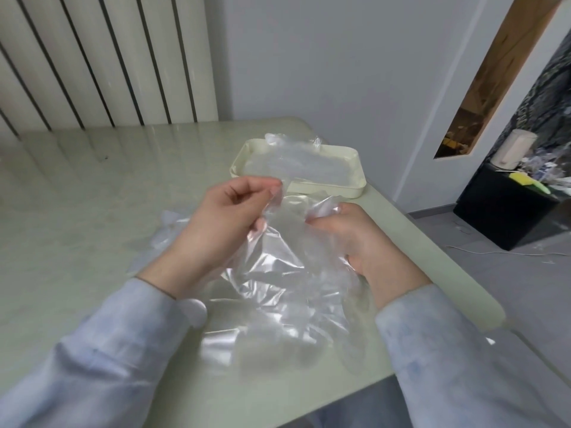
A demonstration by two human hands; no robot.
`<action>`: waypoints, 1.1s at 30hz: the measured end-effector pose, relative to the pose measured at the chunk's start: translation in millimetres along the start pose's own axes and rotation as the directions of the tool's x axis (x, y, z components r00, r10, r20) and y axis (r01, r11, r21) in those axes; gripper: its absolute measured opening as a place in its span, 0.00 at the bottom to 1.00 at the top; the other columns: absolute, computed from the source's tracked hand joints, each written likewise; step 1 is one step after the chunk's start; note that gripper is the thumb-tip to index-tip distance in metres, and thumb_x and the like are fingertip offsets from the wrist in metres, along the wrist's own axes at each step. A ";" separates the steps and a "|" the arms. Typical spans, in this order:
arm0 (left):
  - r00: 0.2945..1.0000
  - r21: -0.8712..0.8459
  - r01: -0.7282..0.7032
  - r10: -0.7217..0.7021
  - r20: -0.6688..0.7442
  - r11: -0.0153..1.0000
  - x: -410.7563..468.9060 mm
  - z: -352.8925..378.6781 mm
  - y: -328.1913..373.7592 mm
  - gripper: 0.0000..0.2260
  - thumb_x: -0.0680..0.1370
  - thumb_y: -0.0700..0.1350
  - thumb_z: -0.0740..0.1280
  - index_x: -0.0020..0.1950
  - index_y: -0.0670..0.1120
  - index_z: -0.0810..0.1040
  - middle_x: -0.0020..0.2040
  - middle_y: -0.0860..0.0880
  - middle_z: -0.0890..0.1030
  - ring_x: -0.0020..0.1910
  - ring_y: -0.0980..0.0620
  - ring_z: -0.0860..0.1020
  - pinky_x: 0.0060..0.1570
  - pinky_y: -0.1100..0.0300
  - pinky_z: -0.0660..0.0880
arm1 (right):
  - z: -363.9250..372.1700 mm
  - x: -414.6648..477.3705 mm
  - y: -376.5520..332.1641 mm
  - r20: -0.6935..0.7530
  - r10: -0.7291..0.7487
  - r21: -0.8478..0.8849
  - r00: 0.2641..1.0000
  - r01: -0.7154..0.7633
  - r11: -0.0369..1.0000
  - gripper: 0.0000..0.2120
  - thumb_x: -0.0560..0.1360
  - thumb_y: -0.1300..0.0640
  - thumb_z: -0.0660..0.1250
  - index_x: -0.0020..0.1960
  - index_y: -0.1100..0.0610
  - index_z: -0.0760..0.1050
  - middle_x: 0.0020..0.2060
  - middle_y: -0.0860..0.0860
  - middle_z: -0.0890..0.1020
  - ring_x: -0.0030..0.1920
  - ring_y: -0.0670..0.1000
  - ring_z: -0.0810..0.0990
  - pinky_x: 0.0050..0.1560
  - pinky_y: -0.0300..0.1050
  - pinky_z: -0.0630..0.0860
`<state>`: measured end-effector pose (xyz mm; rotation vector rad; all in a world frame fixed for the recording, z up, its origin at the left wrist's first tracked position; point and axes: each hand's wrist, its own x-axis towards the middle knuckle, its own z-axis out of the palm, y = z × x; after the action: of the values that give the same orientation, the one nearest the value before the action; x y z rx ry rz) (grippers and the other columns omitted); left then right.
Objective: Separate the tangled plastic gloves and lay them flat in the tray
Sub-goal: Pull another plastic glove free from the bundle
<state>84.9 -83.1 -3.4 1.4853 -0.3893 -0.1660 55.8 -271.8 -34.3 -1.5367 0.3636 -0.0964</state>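
Table [77,196], glossy pale green; ribbed white panel [92,57] and grey wall [340,57] behind.
One cream tray [355,187] with clear plastic [296,165] inside; one tangle of gloves [278,273] just before it, pinched in left hand [228,220], clutched in curled right hand [367,242].

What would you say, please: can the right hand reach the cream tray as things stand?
Probably yes. The tray lies just beyond the right hand with nothing standing between them. That hand grips the tangled gloves, though, so it would have to let go or carry them along.
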 end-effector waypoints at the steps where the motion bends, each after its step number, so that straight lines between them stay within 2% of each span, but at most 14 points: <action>1: 0.999 0.046 0.005 -0.003 -0.038 0.999 1.6 1.3 -9.2 0.04 0.81 0.39 0.68 0.49 0.43 0.83 0.33 0.55 0.81 0.24 0.58 0.69 0.25 0.69 0.67 | -0.6 1.2 1.3 0.003 -0.010 0.028 1.000 0.010 1.000 0.10 0.64 0.68 0.76 0.44 0.62 0.80 0.35 0.56 0.80 0.35 0.54 0.81 0.37 0.41 0.77; 3: 0.994 0.129 0.060 -0.048 -0.097 0.990 1.4 3.0 -23.6 0.06 0.81 0.41 0.69 0.48 0.42 0.84 0.31 0.56 0.80 0.26 0.59 0.72 0.28 0.68 0.69 | -0.1 1.8 2.5 -0.026 -0.019 0.011 0.999 0.019 1.000 0.09 0.67 0.68 0.76 0.46 0.64 0.80 0.36 0.57 0.81 0.37 0.55 0.82 0.40 0.43 0.78; 5: 0.974 0.133 0.201 -0.183 -0.136 0.970 2.1 1.5 -30.7 0.08 0.81 0.46 0.70 0.45 0.44 0.85 0.35 0.50 0.83 0.32 0.52 0.76 0.33 0.62 0.71 | -1.1 2.8 3.4 -0.051 -0.024 -0.047 0.998 0.022 0.999 0.06 0.72 0.69 0.73 0.48 0.64 0.80 0.38 0.58 0.81 0.39 0.56 0.82 0.43 0.46 0.78; 7: 0.934 0.116 0.356 -0.350 -0.071 0.927 2.6 -4.1 -27.4 0.08 0.79 0.50 0.72 0.46 0.45 0.84 0.41 0.45 0.84 0.36 0.47 0.75 0.35 0.58 0.69 | -0.8 2.0 2.3 -0.033 -0.017 -0.053 0.999 0.015 0.998 0.05 0.73 0.69 0.71 0.47 0.62 0.80 0.37 0.57 0.81 0.38 0.55 0.81 0.42 0.46 0.77; 10: 0.894 0.080 0.426 -0.433 0.112 0.901 3.7 -15.5 -16.7 0.13 0.73 0.42 0.76 0.57 0.47 0.83 0.46 0.40 0.84 0.38 0.48 0.77 0.39 0.57 0.73 | -1.1 1.7 1.8 -0.038 -0.013 -0.070 0.999 0.011 0.998 0.04 0.73 0.69 0.71 0.46 0.62 0.80 0.36 0.58 0.81 0.38 0.56 0.81 0.42 0.48 0.77; 13: 0.904 0.030 0.399 -0.398 0.154 0.917 3.7 -20.0 -12.0 0.17 0.73 0.33 0.75 0.60 0.45 0.81 0.45 0.44 0.82 0.35 0.53 0.76 0.38 0.66 0.76 | -1.7 2.3 2.4 -0.032 -0.015 -0.072 0.999 0.013 0.997 0.04 0.73 0.69 0.72 0.45 0.61 0.80 0.36 0.58 0.81 0.38 0.56 0.81 0.40 0.47 0.77; 16: 0.938 -0.077 0.326 -0.312 0.150 0.942 3.7 -16.9 -13.3 0.16 0.71 0.32 0.76 0.55 0.46 0.83 0.45 0.46 0.84 0.46 0.49 0.79 0.53 0.61 0.77 | -1.5 4.0 3.9 -0.041 -0.022 -0.074 0.999 0.019 0.997 0.08 0.73 0.69 0.72 0.39 0.59 0.79 0.31 0.53 0.81 0.33 0.52 0.81 0.34 0.41 0.75; 19: 0.959 -0.204 0.245 -0.207 0.193 0.948 2.7 -9.4 -12.0 0.12 0.73 0.33 0.71 0.54 0.45 0.83 0.43 0.47 0.85 0.40 0.54 0.83 0.45 0.65 0.80 | -1.2 1.6 2.6 -0.017 -0.031 -0.039 0.999 0.031 0.999 0.10 0.74 0.70 0.69 0.39 0.58 0.80 0.29 0.51 0.82 0.33 0.51 0.82 0.38 0.43 0.77; 23: 0.971 -0.324 0.177 -0.111 0.212 0.929 3.3 3.1 -12.9 0.13 0.69 0.37 0.73 0.52 0.46 0.84 0.43 0.45 0.84 0.40 0.52 0.83 0.48 0.63 0.80 | -0.2 2.9 -1.7 -0.056 0.047 -0.096 0.997 -0.052 0.994 0.08 0.73 0.69 0.66 0.40 0.59 0.80 0.27 0.51 0.79 0.30 0.51 0.79 0.31 0.40 0.74; 25: 0.990 -0.246 0.130 -0.114 0.081 0.960 3.8 12.0 -20.3 0.10 0.72 0.36 0.74 0.51 0.46 0.84 0.43 0.46 0.84 0.39 0.50 0.84 0.45 0.60 0.81 | 2.0 4.3 -4.4 -0.092 0.082 -0.070 0.992 -0.088 0.994 0.05 0.75 0.62 0.68 0.43 0.60 0.82 0.34 0.53 0.81 0.36 0.54 0.81 0.39 0.45 0.76; 28: 0.990 -0.179 0.093 -0.110 -0.087 0.979 5.2 19.0 -32.5 0.08 0.76 0.35 0.74 0.48 0.48 0.83 0.44 0.49 0.84 0.37 0.46 0.84 0.42 0.55 0.79 | 1.5 4.1 -9.6 -0.153 0.165 0.110 0.974 -0.149 0.983 0.14 0.79 0.42 0.67 0.49 0.53 0.81 0.46 0.52 0.85 0.48 0.55 0.84 0.53 0.49 0.79; 31: 0.983 -0.250 0.091 -0.126 -0.130 0.964 6.0 20.3 -35.7 0.08 0.76 0.33 0.73 0.48 0.45 0.83 0.44 0.48 0.84 0.34 0.47 0.81 0.43 0.54 0.79 | 4.0 0.9 -15.1 -0.064 0.187 0.130 0.980 -0.178 0.976 0.40 0.62 0.21 0.69 0.64 0.46 0.79 0.62 0.48 0.83 0.62 0.51 0.81 0.69 0.53 0.73; 32: 0.983 -0.262 0.086 -0.124 -0.134 0.961 5.7 20.6 -35.6 0.07 0.76 0.33 0.73 0.49 0.44 0.82 0.43 0.48 0.83 0.34 0.47 0.81 0.45 0.52 0.80 | 4.6 0.3 -14.1 -0.038 0.183 0.103 0.982 -0.178 0.979 0.46 0.55 0.19 0.70 0.65 0.44 0.78 0.64 0.47 0.82 0.64 0.51 0.80 0.71 0.54 0.70; 33: 0.983 -0.263 0.080 -0.119 -0.137 0.962 5.3 21.5 -35.3 0.07 0.76 0.33 0.73 0.50 0.43 0.82 0.43 0.49 0.84 0.34 0.48 0.81 0.47 0.51 0.79 | 5.3 -4.2 -15.9 0.007 0.164 0.053 0.986 -0.164 0.985 0.44 0.55 0.20 0.72 0.63 0.45 0.80 0.61 0.47 0.84 0.62 0.51 0.81 0.70 0.54 0.72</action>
<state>86.8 -108.1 -36.7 1.2521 -0.1625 -0.1754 55.9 -266.2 -18.0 -1.4487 0.4805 0.0249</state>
